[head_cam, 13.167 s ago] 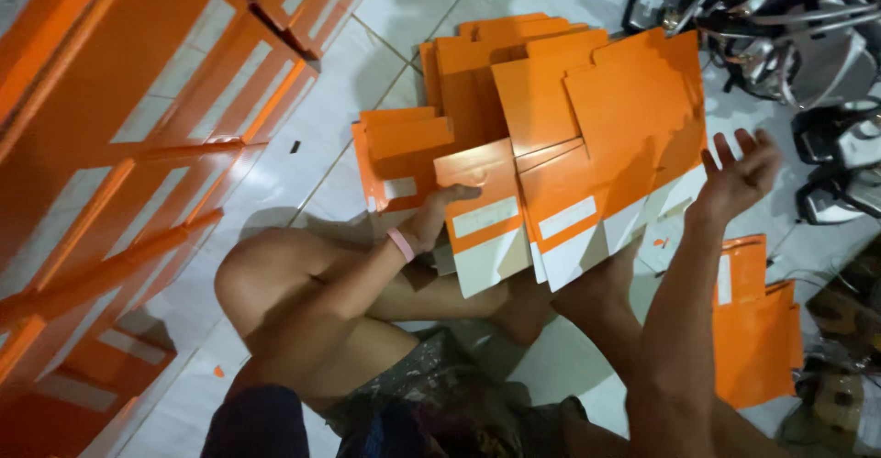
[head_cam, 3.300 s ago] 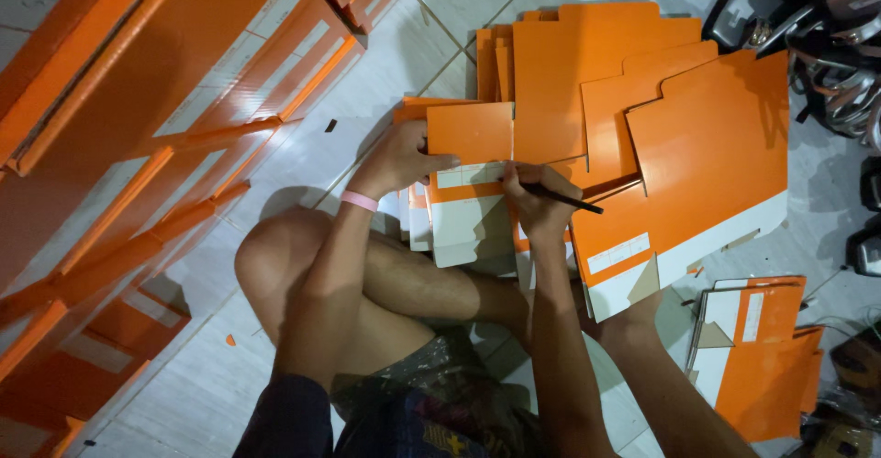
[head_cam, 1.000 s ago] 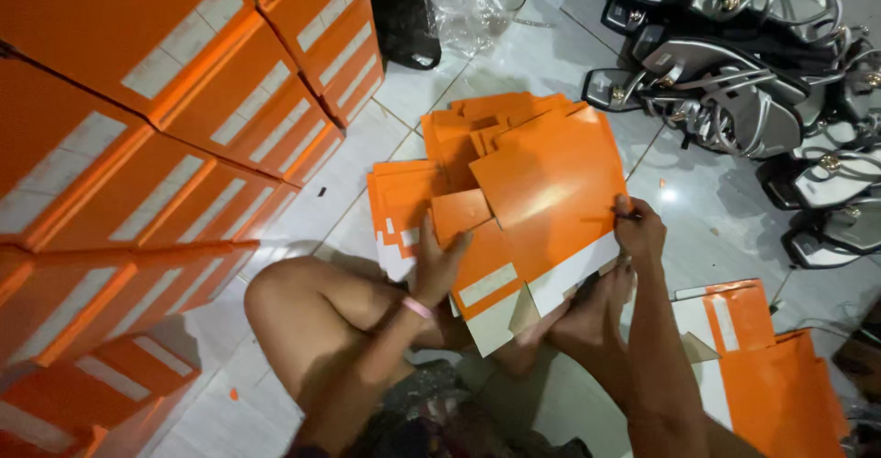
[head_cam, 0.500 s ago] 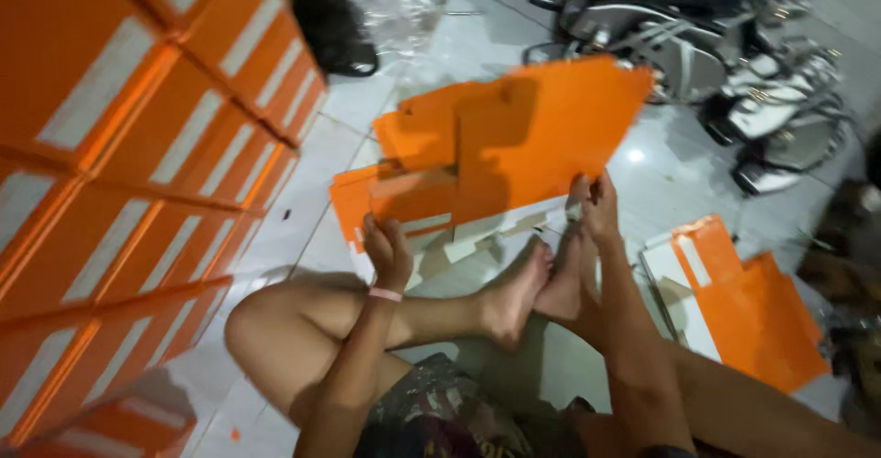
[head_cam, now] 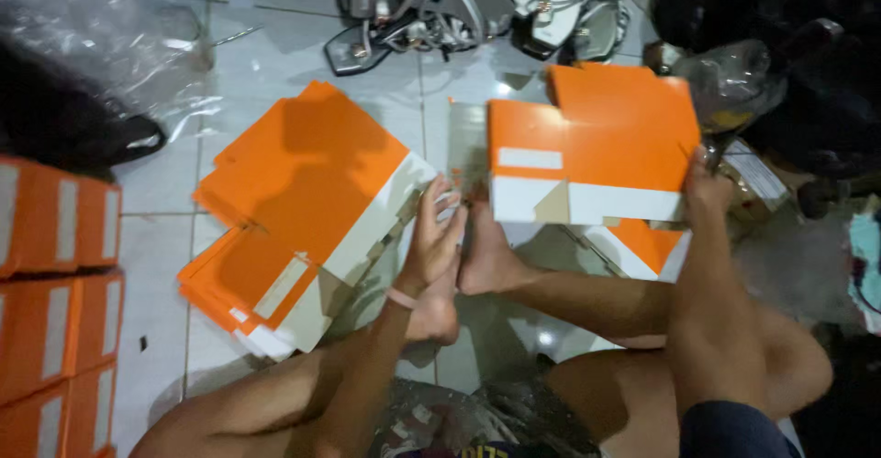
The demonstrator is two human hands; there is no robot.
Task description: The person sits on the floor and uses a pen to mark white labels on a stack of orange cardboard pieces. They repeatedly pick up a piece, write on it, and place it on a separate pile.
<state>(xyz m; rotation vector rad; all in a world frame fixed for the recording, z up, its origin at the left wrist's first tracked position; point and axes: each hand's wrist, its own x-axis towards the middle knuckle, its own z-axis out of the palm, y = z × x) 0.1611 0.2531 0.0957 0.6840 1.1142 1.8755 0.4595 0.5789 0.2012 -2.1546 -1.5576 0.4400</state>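
Note:
I sit on a tiled floor with my legs folded. My right hand (head_cam: 705, 183) grips the right edge of a flat orange and white cardboard box blank (head_cam: 596, 150), held up above my feet. My left hand (head_cam: 433, 238), with a pink band on the wrist, rests with fingers spread against the right edge of a stack of flat orange box blanks (head_cam: 294, 206) lying on the floor to my left. More blanks (head_cam: 642, 242) lie under the raised one.
Assembled orange boxes (head_cam: 55, 284) are stacked at the left edge. Several sandals (head_cam: 440, 4) lie at the top. A clear plastic bag (head_cam: 101, 45) sits top left, and dark bags (head_cam: 789, 54) fill the top right.
The view has swung right. My right hand has lifted one blank off the pile and carried it right, while my left hand stays at the stack.

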